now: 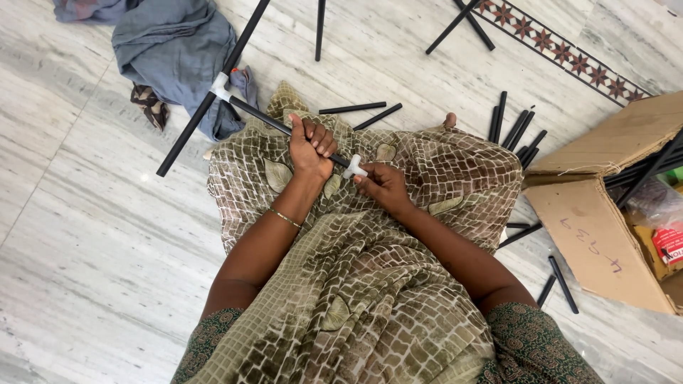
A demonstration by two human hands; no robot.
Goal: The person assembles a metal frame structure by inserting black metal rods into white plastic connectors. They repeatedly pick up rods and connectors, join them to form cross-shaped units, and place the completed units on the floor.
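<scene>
My left hand [311,146] is closed around a black rod [260,118] that runs up and left over my lap. The rod's far end sits in a white plastic connector [220,86], which also joins a longer black rod [211,92] lying diagonally on the floor. My right hand [383,186] pinches a second white connector [355,168] at the near end of the held rod. Both hands rest over the olive patterned cloth [398,235] covering my legs.
Several loose black rods [516,131] lie on the marble floor to the right and ahead. An open cardboard box [605,213] with more rods and packets stands at the right. A blue-grey cloth heap [174,50] lies at the upper left.
</scene>
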